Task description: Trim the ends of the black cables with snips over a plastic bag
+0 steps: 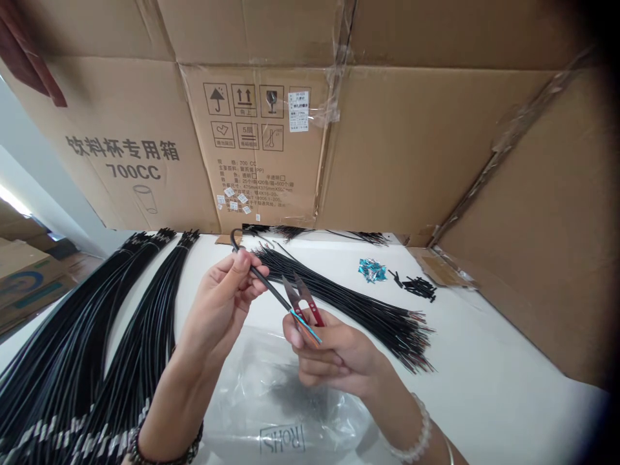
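My left hand pinches a black cable between thumb and fingers, above the white table. The cable's stripped end, showing thin coloured wires, lies across the fingers of my right hand. My right hand also grips red-handled thread snips, whose blades point up and stand apart beside the cable. A bundle of black cables with stripped ends lies on the table just behind both hands.
Long bundles of black cables cover the table's left side. A clear plastic bag lies under my hands. Blue foil scraps and black sheath cut-offs sit at the back right. Cardboard boxes wall off the back and right.
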Available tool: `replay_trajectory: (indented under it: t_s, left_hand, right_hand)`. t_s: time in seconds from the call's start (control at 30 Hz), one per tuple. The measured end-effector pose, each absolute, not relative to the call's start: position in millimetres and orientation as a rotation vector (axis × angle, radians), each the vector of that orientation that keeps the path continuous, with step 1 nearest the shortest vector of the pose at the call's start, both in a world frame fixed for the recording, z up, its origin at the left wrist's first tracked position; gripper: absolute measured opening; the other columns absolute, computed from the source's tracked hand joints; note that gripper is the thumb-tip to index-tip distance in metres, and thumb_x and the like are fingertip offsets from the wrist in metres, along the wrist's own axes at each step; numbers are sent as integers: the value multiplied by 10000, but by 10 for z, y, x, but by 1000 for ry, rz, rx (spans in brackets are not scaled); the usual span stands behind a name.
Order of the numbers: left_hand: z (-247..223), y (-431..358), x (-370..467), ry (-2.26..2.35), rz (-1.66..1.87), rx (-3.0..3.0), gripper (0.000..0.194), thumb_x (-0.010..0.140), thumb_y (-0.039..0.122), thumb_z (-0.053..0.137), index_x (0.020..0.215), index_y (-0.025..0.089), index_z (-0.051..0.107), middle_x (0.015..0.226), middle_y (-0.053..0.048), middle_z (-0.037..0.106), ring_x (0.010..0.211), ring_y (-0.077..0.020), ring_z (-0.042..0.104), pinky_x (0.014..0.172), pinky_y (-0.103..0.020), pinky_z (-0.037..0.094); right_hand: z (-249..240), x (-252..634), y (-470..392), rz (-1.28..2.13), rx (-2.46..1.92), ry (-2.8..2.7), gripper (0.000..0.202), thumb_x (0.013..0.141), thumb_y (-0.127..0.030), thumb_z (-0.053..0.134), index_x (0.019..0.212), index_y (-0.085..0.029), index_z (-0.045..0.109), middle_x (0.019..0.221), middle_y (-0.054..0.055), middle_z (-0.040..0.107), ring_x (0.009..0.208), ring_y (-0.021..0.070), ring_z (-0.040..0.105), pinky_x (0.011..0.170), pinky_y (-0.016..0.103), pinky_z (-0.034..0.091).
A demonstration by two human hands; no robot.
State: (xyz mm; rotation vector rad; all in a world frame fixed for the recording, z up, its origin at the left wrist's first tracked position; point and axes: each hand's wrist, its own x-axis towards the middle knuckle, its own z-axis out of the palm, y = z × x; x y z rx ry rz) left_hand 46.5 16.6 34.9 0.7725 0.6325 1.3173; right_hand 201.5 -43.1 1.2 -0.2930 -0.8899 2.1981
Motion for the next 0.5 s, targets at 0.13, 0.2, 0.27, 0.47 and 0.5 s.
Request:
replay_trajectory:
  t_s: [0.13, 0.2, 0.27, 0.47, 0.5]
  left_hand:
    - [327, 159, 461, 630, 1398, 778, 361, 487, 352, 915, 666, 140, 685, 624, 14, 694, 475, -35, 613, 519, -60, 528]
    - [319, 141, 441, 633, 1472, 825, 351, 517, 374, 902, 676, 144, 690, 644, 16, 699, 497, -43, 628, 529, -66, 534]
    - [322, 109, 417, 640, 1559, 865, 324, 562, 379, 884, 685, 149, 692, 666, 17, 704, 519, -48, 640, 535, -72, 538]
    - [371, 1, 410, 652, 1689, 949, 204, 708, 335, 803, 708, 162, 695, 697, 23, 714, 571, -48, 659, 579, -78, 548]
    - [375, -7, 416, 652, 1696, 957, 196, 717, 329, 797, 708, 163, 694, 699, 24, 714, 575, -48, 660, 585, -82, 550]
  right_hand:
    - [34, 1989, -429, 2031, -389, -923, 219, 866, -337, 686, 801, -153, 586, 376, -148, 271, 320, 14, 121, 412, 194, 139]
    - [35, 1989, -425, 1849, -504, -983, 228, 855, -356, 694, 798, -156, 598, 409, -138, 268, 347, 16, 125, 408, 205, 115]
    - [32, 1990, -440, 1497, -669, -1038, 231, 858, -380, 685, 829, -159, 624, 482, -113, 310, 390, 20, 136, 403, 220, 91]
    - [78, 1935, -579, 870, -868, -1151, 205, 894, -391, 629, 941, -192, 640, 523, -95, 276, 446, 56, 153, 403, 235, 140]
    - [89, 1921, -591, 873, -882, -1142, 204, 875, -390, 649, 919, -192, 630, 523, -95, 287, 449, 57, 158, 399, 231, 146]
